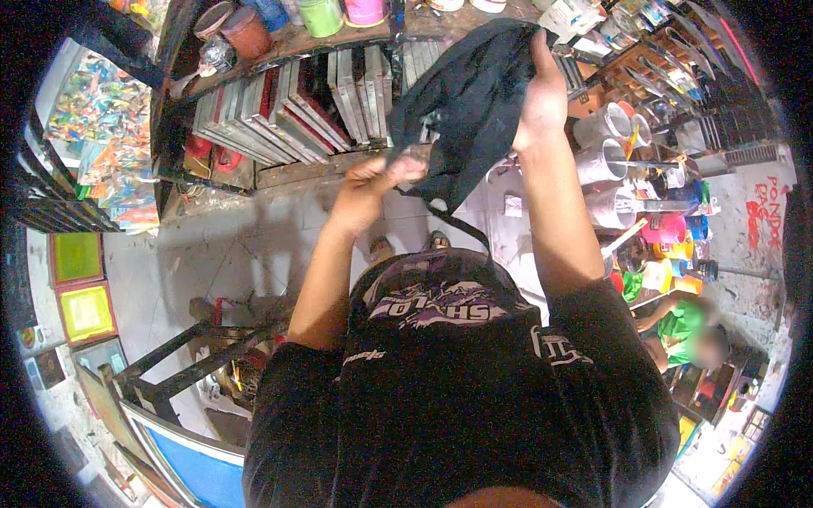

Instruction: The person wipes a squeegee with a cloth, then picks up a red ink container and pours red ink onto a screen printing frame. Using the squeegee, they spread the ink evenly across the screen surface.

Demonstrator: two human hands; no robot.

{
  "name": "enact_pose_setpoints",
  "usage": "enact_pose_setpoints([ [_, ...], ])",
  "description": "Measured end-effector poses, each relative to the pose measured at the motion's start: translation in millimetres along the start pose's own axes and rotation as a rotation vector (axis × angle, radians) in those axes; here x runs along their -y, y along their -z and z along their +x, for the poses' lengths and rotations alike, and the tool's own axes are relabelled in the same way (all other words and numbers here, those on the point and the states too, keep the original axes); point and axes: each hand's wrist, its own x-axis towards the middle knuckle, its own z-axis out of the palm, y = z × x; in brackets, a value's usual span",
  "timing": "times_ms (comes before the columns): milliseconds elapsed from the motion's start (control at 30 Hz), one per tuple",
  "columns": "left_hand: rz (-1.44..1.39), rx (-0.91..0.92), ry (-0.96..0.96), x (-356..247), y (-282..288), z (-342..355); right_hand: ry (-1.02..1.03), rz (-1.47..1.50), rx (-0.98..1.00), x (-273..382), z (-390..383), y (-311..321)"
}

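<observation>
A crumpled black cloth [461, 102] with a dangling strap hangs between my hands, up in front of me at the top centre. My right hand [544, 106] holds it by its upper right edge, thumb raised along it. At the cloth's lower left, my left hand [377, 184] has curled fingers and grips it, slightly blurred. My sandalled feet show on the tiled floor below the cloth.
Wooden shelves [271, 178] hold stacked frames [254, 123] and paint tubs [322, 17]. Buckets and tools [601, 157] crowd the right side, where another person [682, 326] in green sits low. A dark metal stand [161, 377] and screen frames [80, 309] are at the lower left.
</observation>
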Motion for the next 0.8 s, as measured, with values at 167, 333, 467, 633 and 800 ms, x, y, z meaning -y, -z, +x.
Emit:
enact_pose_setpoints([
  [167,-0.191,0.107,-0.242,23.2,-39.3,28.1,0.033,0.154,-0.011,-11.1,9.9,6.7],
  [333,0.291,-0.223,-0.031,27.4,-43.5,41.5,0.006,0.14,0.074,0.4,8.6,-5.1],
  [467,0.333,-0.66,-0.056,41.5,7.8,47.8,0.118,0.036,0.031,30.4,3.8,11.6],
  [633,-0.924,-0.322,-0.152,12.3,43.5,47.6,0.09,0.025,0.039,29.1,-0.2,23.3],
  [800,-1.136,-0.057,-0.17,-19.5,-9.8,45.5,-0.048,-0.213,-0.287,-33.7,-12.2,-5.0],
])
